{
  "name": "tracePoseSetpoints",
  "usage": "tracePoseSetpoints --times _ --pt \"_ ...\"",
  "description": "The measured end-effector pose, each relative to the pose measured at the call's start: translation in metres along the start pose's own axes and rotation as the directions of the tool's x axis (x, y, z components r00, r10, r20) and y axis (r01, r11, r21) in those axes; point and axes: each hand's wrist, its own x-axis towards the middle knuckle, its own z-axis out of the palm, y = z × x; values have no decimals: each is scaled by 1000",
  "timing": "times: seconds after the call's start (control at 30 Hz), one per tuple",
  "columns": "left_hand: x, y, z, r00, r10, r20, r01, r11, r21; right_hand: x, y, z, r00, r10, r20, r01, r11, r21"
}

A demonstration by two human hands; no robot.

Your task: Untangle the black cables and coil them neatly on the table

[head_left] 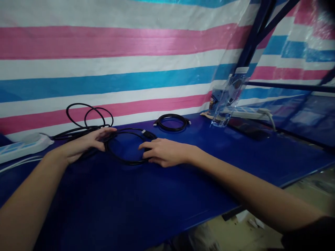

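Observation:
A black cable [123, 159] lies coiled in a loop on the blue table [146, 202]. My left hand [89, 141] rests on the loop's left side with its fingers laid over the cable. My right hand [162, 151] sits on the loop's right side, fingers curled against the cable near its connector [145, 132]. More loose black cable [86, 120] loops up behind my left hand against the striped sheet.
A second coiled black cable [172, 122] lies further back. A clear plastic water bottle [227, 101] stands at the back right beside a white power strip [248, 112]. Another white power strip [23, 146] lies at the left. The table's front edge runs lower right.

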Motion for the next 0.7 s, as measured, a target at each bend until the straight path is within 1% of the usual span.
tracePoseSetpoints --times 0.03,0.07,0.1,0.13,0.17,0.2,0.23,0.27,0.3,0.37,0.43,0.53,0.57,0.63,0.7 --pt "-1 -2 -1 1000 28 14 -27 994 -107 1 0 0 1000 17 15 -17 999 38" --pt "1 -5 -1 999 49 7 -47 986 -159 3 0 0 999 48 13 -49 997 52" --pt "4 -9 -1 998 63 -3 -63 987 -150 5 -1 1 996 88 -10 -88 995 38" --pt "9 -13 0 997 82 -1 -82 994 -78 7 -2 2 991 127 -49 -127 992 0" --pt "15 -18 1 994 105 22 -106 994 34 9 -4 3 984 152 -89 -156 987 -47" --pt "21 -22 3 991 119 58 -127 980 152 11 -6 4 982 152 -112 -162 983 -87" --pt "26 -25 4 988 124 95 -144 959 246 12 -9 5 985 131 -110 -143 984 -110" --pt "30 -28 5 985 128 116 -158 939 305 14 -12 6 991 99 -86 -108 988 -107" --pt "33 -30 6 985 132 115 -163 927 338 15 -15 6 997 65 -49 -69 994 -83" --pt "34 -33 5 990 126 65 -141 901 411 17 -23 4 999 35 11 -35 999 -20" --pt "32 -33 3 992 124 34 -123 836 534 18 -31 0 996 62 57 -63 998 22" --pt "29 -31 2 987 156 44 -141 690 710 16 -44 -12 980 91 177 -108 990 91" --pt "28 -30 2 985 170 38 -141 652 745 12 -50 -17 974 85 210 -110 988 112" --pt "28 -29 4 981 192 5 -122 602 789 -2 -64 -29 969 67 239 -101 986 133" --pt "27 -28 6 980 196 -33 -89 582 808 -28 -83 -41 969 76 235 -111 984 136"
